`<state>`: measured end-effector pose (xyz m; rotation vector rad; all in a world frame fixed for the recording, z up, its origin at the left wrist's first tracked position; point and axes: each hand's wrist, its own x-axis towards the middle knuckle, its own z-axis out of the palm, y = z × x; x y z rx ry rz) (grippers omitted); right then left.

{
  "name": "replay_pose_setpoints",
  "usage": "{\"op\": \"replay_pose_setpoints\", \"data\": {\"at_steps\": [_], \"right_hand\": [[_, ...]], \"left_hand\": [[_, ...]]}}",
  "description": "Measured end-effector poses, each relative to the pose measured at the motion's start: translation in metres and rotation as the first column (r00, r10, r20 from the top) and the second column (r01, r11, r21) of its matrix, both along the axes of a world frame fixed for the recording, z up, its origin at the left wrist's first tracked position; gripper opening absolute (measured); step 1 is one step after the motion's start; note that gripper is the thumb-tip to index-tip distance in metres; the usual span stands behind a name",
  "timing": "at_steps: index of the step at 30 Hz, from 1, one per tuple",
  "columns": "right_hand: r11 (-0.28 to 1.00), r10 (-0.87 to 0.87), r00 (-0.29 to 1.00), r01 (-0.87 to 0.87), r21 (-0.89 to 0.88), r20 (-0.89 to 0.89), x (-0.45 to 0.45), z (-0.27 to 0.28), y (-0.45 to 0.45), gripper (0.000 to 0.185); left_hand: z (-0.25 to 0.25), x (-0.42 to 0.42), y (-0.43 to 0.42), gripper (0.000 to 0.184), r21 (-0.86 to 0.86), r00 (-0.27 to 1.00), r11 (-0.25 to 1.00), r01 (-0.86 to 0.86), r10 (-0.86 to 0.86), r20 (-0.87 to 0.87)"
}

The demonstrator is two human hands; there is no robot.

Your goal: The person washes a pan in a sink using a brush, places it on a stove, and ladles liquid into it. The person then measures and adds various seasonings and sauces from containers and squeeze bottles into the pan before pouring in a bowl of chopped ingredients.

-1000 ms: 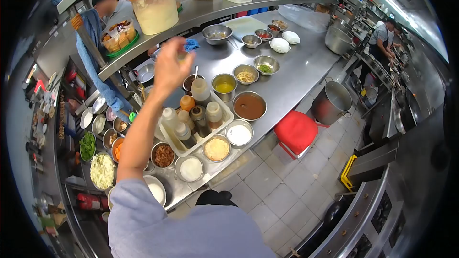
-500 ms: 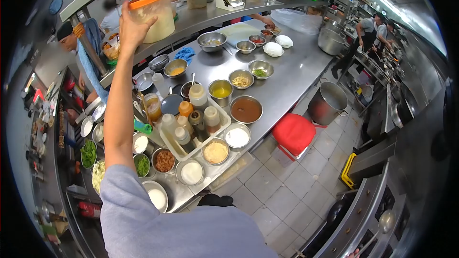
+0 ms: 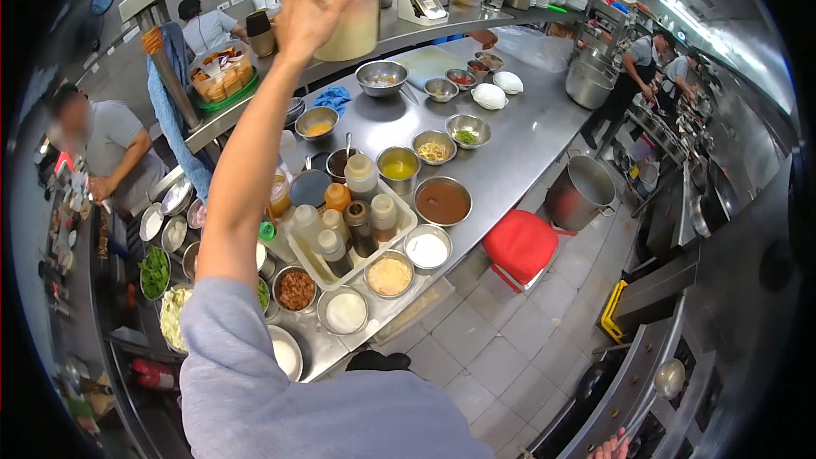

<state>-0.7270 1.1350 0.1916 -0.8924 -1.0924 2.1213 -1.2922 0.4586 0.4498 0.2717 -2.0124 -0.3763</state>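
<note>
Tub (image 3: 353, 32): translucent, pale yellow inside, orange top; just left of the phone stand (image 3: 409, 8).
Tub base: on or just above the steel shelf (image 3: 393, 34); I cannot tell which from here.
Left hand (image 3: 308, 21): fingers and thumb gripping the tub's upper side.
Right hand (image 3: 609, 444): fingers curled round the handle of a ladle (image 3: 670, 379), well apart from the phone stand.

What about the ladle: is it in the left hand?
No, the ladle is in the right hand, while the left hand is on the orange-lidded tub.
</note>
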Motion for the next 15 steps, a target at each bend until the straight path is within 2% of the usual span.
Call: {"op": "replay_pose_setpoints", "data": {"at_steps": [1,2,5,6,7,8,9,10,11,12,13,15], "right_hand": [[0.984,-0.177,0.969,0.168,0.063,0.175,-0.007,0.002,-0.008,0.042],[0.998,0.029,0.996,-0.034,0.061,0.085,0.002,-0.008,0.003,0.046],[0.993,0.120,0.993,-0.120,0.004,0.013,0.004,-0.029,0.015,0.044],[0.948,0.278,0.925,-0.307,-0.082,-0.259,-0.006,-0.025,0.006,0.044],[0.951,0.271,0.927,-0.299,-0.078,-0.259,-0.017,-0.013,-0.013,0.044],[0.989,0.117,0.989,-0.124,-0.075,-0.091,-0.029,-0.001,-0.038,0.044],[0.998,-0.050,0.996,0.054,-0.045,0.076,-0.033,0.005,-0.051,0.043],[0.984,0.144,0.987,-0.151,-0.095,-0.076,-0.028,-0.003,-0.047,0.040],[0.985,0.135,0.988,-0.142,-0.096,-0.073,-0.023,-0.011,-0.045,0.040],[0.970,0.194,0.973,-0.209,-0.121,-0.124,-0.020,-0.014,-0.048,0.038],[0.951,0.248,0.953,-0.274,-0.144,-0.176,-0.016,-0.017,-0.053,0.036],[0.963,0.132,0.972,-0.172,-0.209,-0.192,-0.023,-0.011,-0.074,0.035]], "left_hand": [[0.000,-0.013,0.004,0.076,-0.001,0.999,1.000,0.032,-0.032,0.004],[0.000,-0.024,0.008,0.076,0.000,0.998,0.998,0.065,-0.065,0.008],[0.001,-0.054,0.018,0.076,-0.011,0.992,0.992,0.123,-0.123,-0.034],[-0.001,-0.070,0.017,0.075,0.018,0.995,0.995,0.102,-0.101,-0.020],[0.002,-0.078,0.018,0.075,0.022,0.994,0.994,0.110,-0.109,-0.021],[0.005,-0.082,0.020,0.076,0.038,0.996,0.996,0.083,-0.084,0.013],[0.006,-0.086,0.022,0.077,0.051,0.997,0.997,0.056,-0.059,0.050],[0.008,-0.081,0.025,0.077,0.051,0.996,0.997,0.065,-0.068,0.053],[0.011,-0.073,0.023,0.088,0.099,0.986,0.985,0.141,-0.149,0.075],[0.014,-0.066,0.020,0.098,0.150,0.968,0.965,0.215,-0.230,0.095],[0.019,-0.064,0.007,0.098,0.151,0.965,0.963,0.224,-0.241,0.102],[0.030,-0.064,-0.038,0.083,-0.059,0.984,0.998,0.000,0.010,0.180]]}}
